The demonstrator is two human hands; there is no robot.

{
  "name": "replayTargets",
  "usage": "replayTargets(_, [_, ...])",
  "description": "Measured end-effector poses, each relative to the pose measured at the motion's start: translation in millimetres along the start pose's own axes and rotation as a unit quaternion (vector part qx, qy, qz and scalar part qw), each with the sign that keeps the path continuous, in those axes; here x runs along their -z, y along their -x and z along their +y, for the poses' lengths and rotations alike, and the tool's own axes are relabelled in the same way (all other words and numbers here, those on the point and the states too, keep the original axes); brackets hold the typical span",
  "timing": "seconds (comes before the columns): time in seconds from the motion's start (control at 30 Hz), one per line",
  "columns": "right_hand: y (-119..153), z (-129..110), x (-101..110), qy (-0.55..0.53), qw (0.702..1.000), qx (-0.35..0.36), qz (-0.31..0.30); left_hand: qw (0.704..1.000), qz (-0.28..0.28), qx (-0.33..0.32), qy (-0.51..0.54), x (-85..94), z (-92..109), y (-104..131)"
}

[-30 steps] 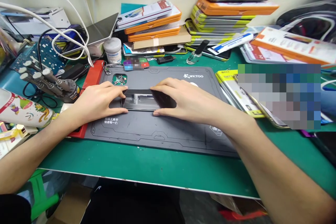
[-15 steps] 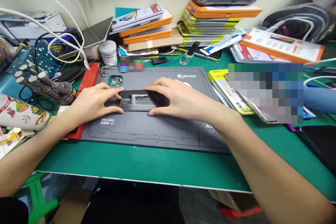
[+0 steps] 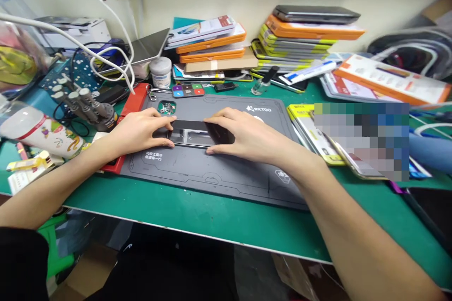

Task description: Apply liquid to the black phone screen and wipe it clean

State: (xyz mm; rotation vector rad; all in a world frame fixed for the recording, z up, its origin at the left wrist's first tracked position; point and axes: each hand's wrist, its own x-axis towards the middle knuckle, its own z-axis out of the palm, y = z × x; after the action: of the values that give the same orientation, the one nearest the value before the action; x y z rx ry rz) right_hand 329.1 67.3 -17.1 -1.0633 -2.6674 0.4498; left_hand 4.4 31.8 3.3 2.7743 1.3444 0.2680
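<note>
A dark phone (image 3: pixel 192 136) lies flat on the grey work mat (image 3: pixel 212 193), its glossy glass reflecting light. My left hand (image 3: pixel 143 131) grips its left end, thumb on the near edge and fingers on the far edge. At the other end my right hand (image 3: pixel 240 134) spans it the same way, thumb near and fingers far. Both palms hide the phone's ends. Just beyond my left hand, small metal screws or parts (image 3: pixel 167 107) sit in a recess of the mat.
Screwdrivers in a round stand (image 3: pixel 84 106) and a patterned bottle (image 3: pixel 42 129) are on the left. Behind the mat are a white jar (image 3: pixel 160 73), a small glass bottle (image 3: pixel 263 82) and stacked flat boxes (image 3: pixel 300 37). A yellow-edged package (image 3: pixel 314 136) lies at right.
The view has shifted, so the whole bench appears a little farther right and lower at the back. Both hands keep the same hold on the phone.
</note>
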Motion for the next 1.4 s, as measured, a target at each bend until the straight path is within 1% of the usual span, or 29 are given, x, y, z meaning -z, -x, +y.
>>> replayTargets(0.1, [-1.5,-2.5,-0.7,0.001,1.000,-0.007,-0.012,1.000,-0.009,-0.015,-0.007,1.9,1.0,2.6])
replayTargets(0.17, [-3.3,-4.5,-0.7,0.000,1.000,-0.008,-0.019,1.000,-0.002,-0.017,-0.011,2.9,0.7,4.4])
replayTargets(0.37, [-3.1,-6.5,0.7,0.002,1.000,-0.012,-0.012,0.999,0.011,-0.040,-0.016,2.2,0.0,5.5])
replayTargets(0.47, [-1.8,-5.4,0.2,0.001,1.000,-0.012,-0.021,0.999,0.007,-0.037,-0.004,0.6,-0.8,4.5])
replayTargets(0.57, [-1.3,-5.7,0.1,0.003,1.000,-0.008,-0.013,0.999,0.003,-0.033,0.003,-1.2,-2.5,3.9])
replayTargets(0.63, [-1.5,-7.1,1.1,0.003,1.000,-0.005,-0.009,0.999,0.009,-0.032,0.007,-1.7,-3.4,3.7])
replayTargets(0.73, [-1.6,-9.3,3.7,0.001,1.000,-0.006,-0.021,0.999,0.011,-0.036,0.021,-0.9,-3.6,3.3])
replayTargets(0.83, [-0.8,-10.5,5.7,0.010,1.000,-0.006,-0.017,0.999,0.017,-0.039,0.014,0.0,-3.4,2.7])
replayTargets(0.9, [-0.3,-11.0,6.4,0.017,1.000,-0.010,-0.013,0.999,0.022,-0.038,0.009,0.2,-3.5,2.0])
replayTargets(1.07, [-0.6,-13.1,7.2,0.022,0.999,-0.023,-0.028,0.999,0.020,-0.027,0.024,0.9,-2.2,0.8])
replayTargets(1.2, [-1.2,-14.7,7.7,0.023,0.999,-0.024,-0.019,0.999,0.015,-0.018,0.022,1.1,-1.1,1.2])
replayTargets(1.3, [-1.3,-15.3,7.6,0.023,0.999,-0.020,-0.024,1.000,0.014,-0.016,0.016,0.6,-1.6,1.7])
replayTargets(1.4, [-1.0,-15.3,6.8,0.038,0.999,-0.011,-0.009,1.000,0.016,-0.017,0.004,0.1,-2.0,2.1])
